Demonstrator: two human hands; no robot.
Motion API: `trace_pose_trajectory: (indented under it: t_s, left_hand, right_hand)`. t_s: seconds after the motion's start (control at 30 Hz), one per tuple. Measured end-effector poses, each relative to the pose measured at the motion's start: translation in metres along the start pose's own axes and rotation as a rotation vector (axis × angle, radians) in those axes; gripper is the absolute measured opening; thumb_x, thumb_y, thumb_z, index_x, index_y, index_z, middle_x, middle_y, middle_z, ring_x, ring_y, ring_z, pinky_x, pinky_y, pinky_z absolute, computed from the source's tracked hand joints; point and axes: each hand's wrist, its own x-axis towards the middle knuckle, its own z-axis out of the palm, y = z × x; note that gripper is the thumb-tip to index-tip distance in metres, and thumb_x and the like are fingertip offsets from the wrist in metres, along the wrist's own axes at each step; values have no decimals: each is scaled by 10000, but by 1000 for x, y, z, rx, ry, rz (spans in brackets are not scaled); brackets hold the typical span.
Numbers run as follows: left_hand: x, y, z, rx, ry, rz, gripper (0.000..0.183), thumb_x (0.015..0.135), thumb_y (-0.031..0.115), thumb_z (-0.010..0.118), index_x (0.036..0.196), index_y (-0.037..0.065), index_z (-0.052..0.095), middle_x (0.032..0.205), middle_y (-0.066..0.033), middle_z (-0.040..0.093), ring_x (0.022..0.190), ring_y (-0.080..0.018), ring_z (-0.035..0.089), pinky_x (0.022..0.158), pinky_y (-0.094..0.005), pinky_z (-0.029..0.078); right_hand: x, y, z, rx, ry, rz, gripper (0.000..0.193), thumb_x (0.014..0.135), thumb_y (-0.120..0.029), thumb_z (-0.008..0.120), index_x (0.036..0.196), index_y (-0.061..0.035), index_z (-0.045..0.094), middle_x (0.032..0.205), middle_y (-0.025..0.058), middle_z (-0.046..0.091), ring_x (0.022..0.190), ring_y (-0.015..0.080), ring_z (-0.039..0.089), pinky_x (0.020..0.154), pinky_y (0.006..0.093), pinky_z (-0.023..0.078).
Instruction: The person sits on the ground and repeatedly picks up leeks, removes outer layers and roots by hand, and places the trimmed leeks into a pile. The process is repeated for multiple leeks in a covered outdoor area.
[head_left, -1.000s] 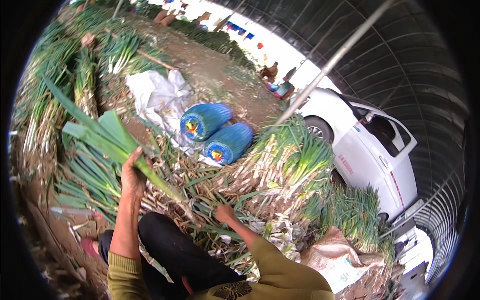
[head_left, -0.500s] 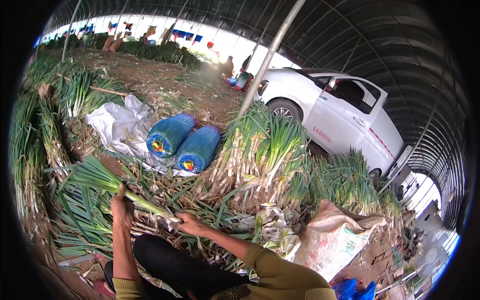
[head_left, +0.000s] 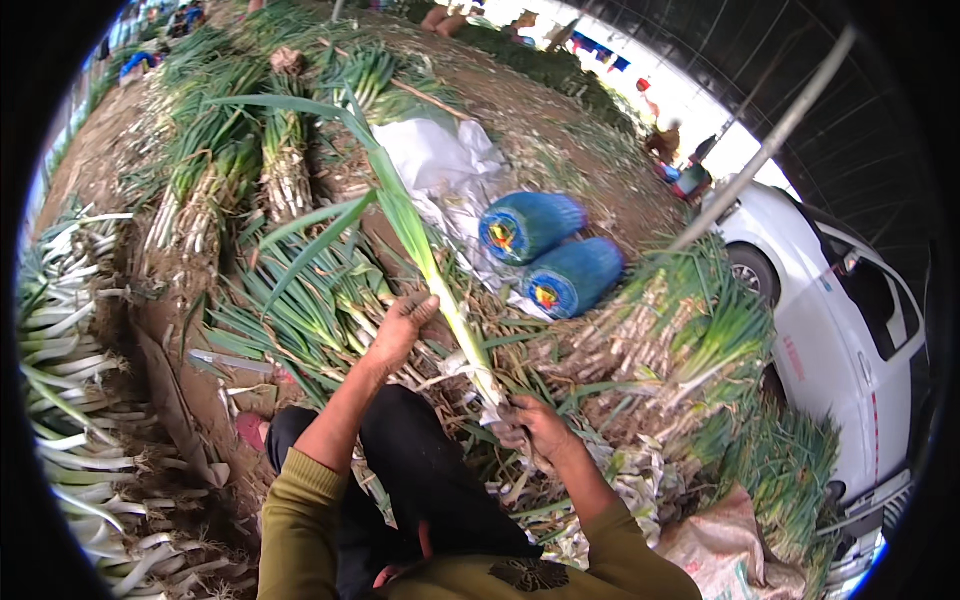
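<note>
A long green onion [head_left: 457, 322] slants across in front of me, its green leaves fanning up and away and its white root end toward my right hand. My left hand [head_left: 398, 328] is closed around the middle of the stalk, below the leaves. At the root end my right hand [head_left: 540, 428] is closed, pinching the base, where loose pale outer skin and roots hang. Beyond my knees lies a loose heap of green onions [head_left: 310, 310]. A flat blade-like strip [head_left: 230, 361] rests on the ground left of my legs.
Peeled green onions [head_left: 75, 370] are stacked at the left. Upright bunches [head_left: 650, 330] stand at the right, near a pale sack [head_left: 725, 545]. Two blue-wrapped bundles [head_left: 572, 277] lie beside a white plastic sheet [head_left: 430, 160]. A metal pole [head_left: 765, 145] and a white vehicle [head_left: 815, 350] stand farther right.
The view has swung left, bringing the stacked peeled onions into sight. The held green onion has turned from pointing left to pointing away from me. Both hands still grip it.
</note>
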Motion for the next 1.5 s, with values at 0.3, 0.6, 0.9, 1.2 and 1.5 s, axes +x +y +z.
trace_pose_trajectory:
  t_s: [0.3, 0.6, 0.9, 1.2, 1.5]
  left_hand:
    - [-12, -2, 15, 941, 242, 386, 97, 769, 94, 529, 722, 11, 548, 572, -122, 559, 500, -221, 560, 501, -321, 447]
    - [-22, 3, 22, 1006, -705, -67, 359, 858, 307, 542, 1079, 25, 552, 968, -162, 613, 884, -271, 594, 786, -381, 461]
    - [9, -8, -2, -540, -3, -51, 233, 872, 159, 516, 1018, -22, 497, 997, -200, 590, 986, -328, 568, 836, -457, 483]
    - [10, -33, 13, -507, 127, -35, 256, 860, 125, 549, 1036, -35, 457, 973, -166, 589, 842, -264, 607, 681, -378, 536]
    - [15, -10, 17, -607, 37, 18, 286, 877, 148, 521, 1080, -10, 396, 935, -173, 601, 902, -283, 592, 828, -405, 485]
  right_hand:
    - [10, 3, -20, 82, -187, -6, 123, 843, -140, 567, 901, -34, 539, 611, 14, 425, 454, 68, 331, 411, 203, 275]
    - [-3, -8, -41, 25, -119, -95, 141, 840, -167, 583, 881, -39, 541, 649, 24, 476, 499, 65, 372, 434, 203, 308]
    - [19, -13, -5, -1199, 189, -203, 398, 855, -299, 556, 1122, -8, 505, 969, 167, 611, 734, 204, 611, 666, 327, 513]
    - [105, -33, 40, -1312, 577, -1153, 246, 646, -46, 675, 878, -23, 596, 849, 118, 608, 725, 262, 603, 640, 357, 486]
    - [90, -35, -4, -943, 550, -806, 149, 756, 8, 608, 904, -6, 627, 815, 63, 653, 732, 150, 612, 662, 274, 479]
